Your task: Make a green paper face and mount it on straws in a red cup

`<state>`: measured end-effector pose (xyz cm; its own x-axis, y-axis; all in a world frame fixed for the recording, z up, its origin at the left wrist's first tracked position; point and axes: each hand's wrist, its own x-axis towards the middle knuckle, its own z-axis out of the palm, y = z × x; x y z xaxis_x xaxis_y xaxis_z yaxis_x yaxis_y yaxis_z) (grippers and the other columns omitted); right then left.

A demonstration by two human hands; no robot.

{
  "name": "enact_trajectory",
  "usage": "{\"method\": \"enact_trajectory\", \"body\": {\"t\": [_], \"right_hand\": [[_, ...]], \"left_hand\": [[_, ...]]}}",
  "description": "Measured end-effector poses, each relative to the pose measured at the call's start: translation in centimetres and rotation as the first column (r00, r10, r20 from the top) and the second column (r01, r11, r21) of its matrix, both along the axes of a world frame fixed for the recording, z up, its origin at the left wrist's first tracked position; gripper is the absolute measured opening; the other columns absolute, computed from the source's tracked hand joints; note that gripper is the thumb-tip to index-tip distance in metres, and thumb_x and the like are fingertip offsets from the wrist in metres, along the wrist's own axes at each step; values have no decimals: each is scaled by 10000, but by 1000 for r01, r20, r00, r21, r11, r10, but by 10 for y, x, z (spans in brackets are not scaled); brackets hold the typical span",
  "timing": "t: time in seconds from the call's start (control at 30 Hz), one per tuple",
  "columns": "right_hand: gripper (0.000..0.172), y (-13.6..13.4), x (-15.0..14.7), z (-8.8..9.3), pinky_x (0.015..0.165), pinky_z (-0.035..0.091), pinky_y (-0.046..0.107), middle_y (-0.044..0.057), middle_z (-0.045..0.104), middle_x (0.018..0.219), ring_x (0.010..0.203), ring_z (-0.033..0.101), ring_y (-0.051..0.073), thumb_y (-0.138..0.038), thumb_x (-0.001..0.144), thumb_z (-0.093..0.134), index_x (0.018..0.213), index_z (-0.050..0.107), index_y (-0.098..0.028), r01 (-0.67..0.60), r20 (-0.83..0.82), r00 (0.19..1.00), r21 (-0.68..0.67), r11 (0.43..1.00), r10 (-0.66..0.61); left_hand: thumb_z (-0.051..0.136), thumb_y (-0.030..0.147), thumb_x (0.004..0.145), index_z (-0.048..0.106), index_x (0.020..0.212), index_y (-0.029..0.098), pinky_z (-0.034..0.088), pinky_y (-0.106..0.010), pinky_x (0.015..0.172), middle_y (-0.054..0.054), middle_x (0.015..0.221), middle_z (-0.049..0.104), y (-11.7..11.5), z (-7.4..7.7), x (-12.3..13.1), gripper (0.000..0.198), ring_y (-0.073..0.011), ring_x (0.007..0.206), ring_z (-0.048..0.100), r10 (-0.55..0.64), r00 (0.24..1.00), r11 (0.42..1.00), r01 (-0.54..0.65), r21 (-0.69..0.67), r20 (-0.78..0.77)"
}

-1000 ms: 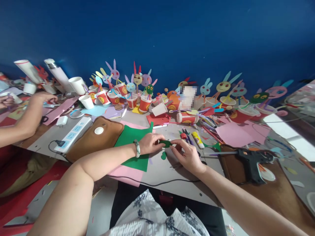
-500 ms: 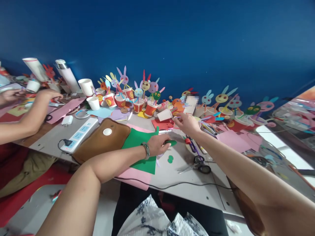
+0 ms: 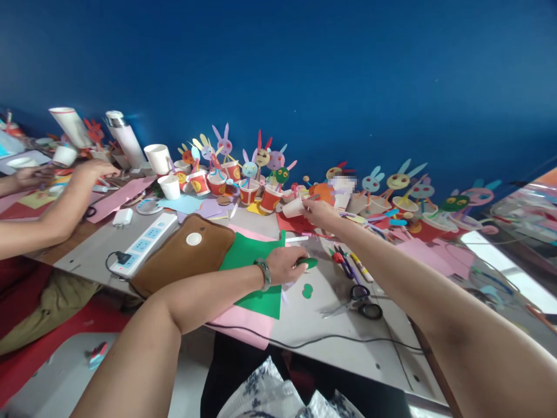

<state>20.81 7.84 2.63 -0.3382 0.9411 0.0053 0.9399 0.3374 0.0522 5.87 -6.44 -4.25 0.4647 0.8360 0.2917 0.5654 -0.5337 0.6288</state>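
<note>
My left hand (image 3: 285, 266) rests over the right edge of a green paper sheet (image 3: 259, 299), its fingers closed on a green paper oval (image 3: 310, 263). Small green paper rounds (image 3: 307, 290) lie on the table just below it. Farther back, my right hand (image 3: 322, 215) has its fingertips at the mouth of a white paper cup (image 3: 292, 208) lying tipped on its side. Those fingers look pinched together; what is between them cannot be made out. Red paper (image 3: 289, 223) lies under the cup. Black-handled scissors (image 3: 363, 302) lie between my forearms.
Paper cups with paper rabbit figures (image 3: 249, 169) line the blue wall. On the left are a brown pouch (image 3: 183, 249), a power strip (image 3: 145, 244) and a co-worker's arms (image 3: 65, 203). A black cable (image 3: 313, 342) crosses the table front. Markers (image 3: 361, 267) lie by the scissors.
My right hand has moved left, its fingers now at the tipped cup's mouth. My left hand keeps the green oval in about the same spot. The view has shifted slightly.
</note>
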Motion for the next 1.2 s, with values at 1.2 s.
{"method": "enact_trajectory", "body": {"t": [1.2], "right_hand": [[264,79,5,55,639,413,290,143,719,945,807,651,229,-259,848,615,1037,722,-108,182,-200,967,125,975,-155]], "left_hand": [[626,229,865,618,890,190,462,-263,702,-24,849,703,3,-3,4,47,-167,803,652,-42,997,999,42,4,-59]]}}
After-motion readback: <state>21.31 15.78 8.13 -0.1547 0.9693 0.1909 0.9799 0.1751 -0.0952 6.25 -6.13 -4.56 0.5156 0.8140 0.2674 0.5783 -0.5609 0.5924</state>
